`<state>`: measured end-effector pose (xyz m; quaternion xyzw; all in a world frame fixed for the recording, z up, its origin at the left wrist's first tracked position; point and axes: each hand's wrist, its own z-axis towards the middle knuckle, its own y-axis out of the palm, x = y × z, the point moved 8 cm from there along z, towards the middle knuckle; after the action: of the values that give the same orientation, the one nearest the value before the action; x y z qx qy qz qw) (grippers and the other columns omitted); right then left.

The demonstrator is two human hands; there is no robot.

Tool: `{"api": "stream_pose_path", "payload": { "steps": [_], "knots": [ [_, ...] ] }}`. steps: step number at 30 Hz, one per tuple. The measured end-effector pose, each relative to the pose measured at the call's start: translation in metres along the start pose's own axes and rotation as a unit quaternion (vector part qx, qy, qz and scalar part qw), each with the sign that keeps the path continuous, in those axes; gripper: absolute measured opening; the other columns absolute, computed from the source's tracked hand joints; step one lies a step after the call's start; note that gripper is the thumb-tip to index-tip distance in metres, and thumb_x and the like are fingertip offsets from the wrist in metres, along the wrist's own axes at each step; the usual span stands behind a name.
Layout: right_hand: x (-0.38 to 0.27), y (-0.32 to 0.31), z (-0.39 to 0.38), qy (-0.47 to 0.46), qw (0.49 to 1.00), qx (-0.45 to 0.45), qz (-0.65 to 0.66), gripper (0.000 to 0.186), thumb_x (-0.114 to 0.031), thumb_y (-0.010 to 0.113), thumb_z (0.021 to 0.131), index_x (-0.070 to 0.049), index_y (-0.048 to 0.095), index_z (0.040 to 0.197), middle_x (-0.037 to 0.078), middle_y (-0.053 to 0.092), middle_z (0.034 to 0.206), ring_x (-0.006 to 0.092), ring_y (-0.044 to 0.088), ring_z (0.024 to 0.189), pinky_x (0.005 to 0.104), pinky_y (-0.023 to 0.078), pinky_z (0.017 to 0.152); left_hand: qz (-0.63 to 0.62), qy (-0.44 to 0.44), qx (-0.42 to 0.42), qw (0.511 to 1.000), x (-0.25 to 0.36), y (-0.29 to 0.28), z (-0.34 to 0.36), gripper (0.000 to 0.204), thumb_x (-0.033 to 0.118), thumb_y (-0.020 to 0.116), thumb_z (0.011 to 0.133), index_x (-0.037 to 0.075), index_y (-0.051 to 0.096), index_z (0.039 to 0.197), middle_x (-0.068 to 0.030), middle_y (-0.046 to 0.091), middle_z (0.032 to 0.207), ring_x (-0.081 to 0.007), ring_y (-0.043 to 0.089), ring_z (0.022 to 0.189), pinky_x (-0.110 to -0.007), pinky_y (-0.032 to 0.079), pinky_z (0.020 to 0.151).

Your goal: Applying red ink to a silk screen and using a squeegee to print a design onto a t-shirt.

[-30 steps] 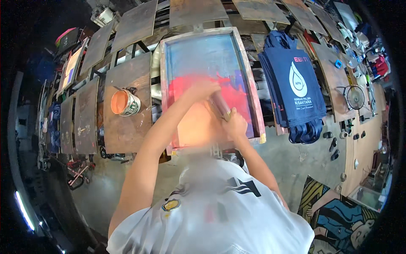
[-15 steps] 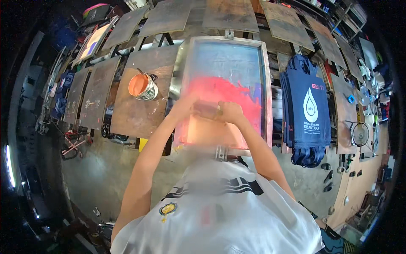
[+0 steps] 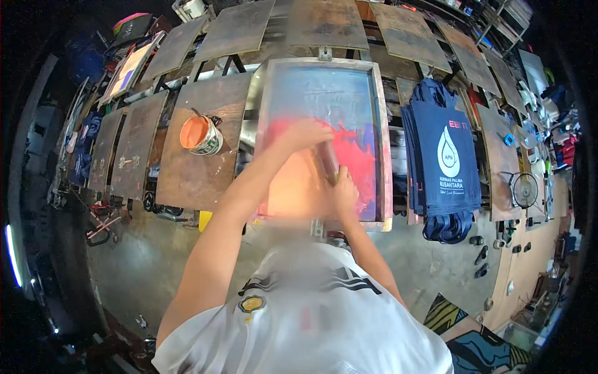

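A framed printing screen lies in front of me, its mesh blue at the far end. Red-pink ink spreads over its middle and right side. Over the mesh I hold a squeegee at a slant, its far end to the left and its near end to the right. My left hand is closed on the far end. My right hand grips the near end. A paler orange area of mesh shows below my left forearm. Part of the ink is hidden behind the left hand and arm.
On a board at the left stands a tub of orange ink with a stick in it. Dark blue tote bags lie stacked to the right. A small round fan sits farther right. More boards line the far side.
The squeegee has turned from nearly level across the screen to a steep slant. My left hand has moved farther away and my right hand nearer to me.
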<state>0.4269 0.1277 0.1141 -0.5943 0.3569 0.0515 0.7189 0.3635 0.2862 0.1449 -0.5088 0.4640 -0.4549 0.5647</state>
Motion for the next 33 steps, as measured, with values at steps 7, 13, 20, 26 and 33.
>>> {"api": "stream_pose_path", "payload": {
  "steps": [7,13,20,26,33],
  "knots": [
    [-0.022,0.018,0.059,-0.048,0.987,-0.127,-0.083,0.05,-0.042,0.074,0.082,-0.012,0.05,0.114,0.017,0.067,0.107,0.0417,0.069,0.091,0.0543,0.055,0.074,-0.231,-0.167,0.03,0.958,-0.055,0.027,-0.061,0.063,0.024,0.086,0.067,0.008,0.058,0.121,-0.0092,0.061,0.118,-0.0339,0.063,0.105,-0.044,0.051,0.087],
    [-0.09,0.032,0.083,-0.159,0.957,-0.199,-0.143,0.053,-0.055,0.07,0.08,-0.015,0.062,0.114,0.016,0.07,0.106,0.0386,0.07,0.093,0.0509,0.057,0.076,-0.174,-0.315,0.127,0.924,-0.044,0.019,-0.16,0.063,0.028,0.084,0.072,0.008,0.056,0.125,-0.0106,0.06,0.118,-0.0364,0.063,0.1,-0.044,0.052,0.081],
    [-0.127,0.1,0.089,-0.387,0.858,-0.272,-0.201,0.037,-0.042,0.071,0.079,-0.018,0.069,0.106,0.01,0.073,0.102,0.031,0.072,0.094,0.0491,0.058,0.076,-0.143,-0.439,0.25,0.851,0.007,0.006,-0.234,0.064,0.031,0.084,0.072,0.008,0.056,0.125,-0.0128,0.06,0.111,-0.0367,0.064,0.094,-0.045,0.052,0.078],
    [-0.127,0.108,0.067,-0.429,0.828,-0.31,-0.187,0.041,-0.039,0.077,0.073,-0.018,0.067,0.107,0.011,0.073,0.105,0.0325,0.071,0.098,0.0489,0.057,0.081,-0.196,-0.532,0.113,0.816,0.035,0.018,-0.257,0.076,0.039,0.082,0.075,0.014,0.049,0.14,-0.0158,0.061,0.12,-0.0387,0.063,0.104,-0.047,0.052,0.084],
    [-0.088,0.07,0.038,-0.353,0.877,-0.308,-0.112,0.053,-0.041,0.082,0.067,-0.014,0.064,0.11,0.012,0.072,0.106,0.0346,0.069,0.099,0.0497,0.056,0.082,-0.171,-0.425,0.102,0.883,0.027,0.007,-0.226,0.067,0.035,0.082,0.074,0.012,0.054,0.131,-0.0152,0.062,0.116,-0.0388,0.064,0.1,-0.047,0.052,0.082]
  ]
}}
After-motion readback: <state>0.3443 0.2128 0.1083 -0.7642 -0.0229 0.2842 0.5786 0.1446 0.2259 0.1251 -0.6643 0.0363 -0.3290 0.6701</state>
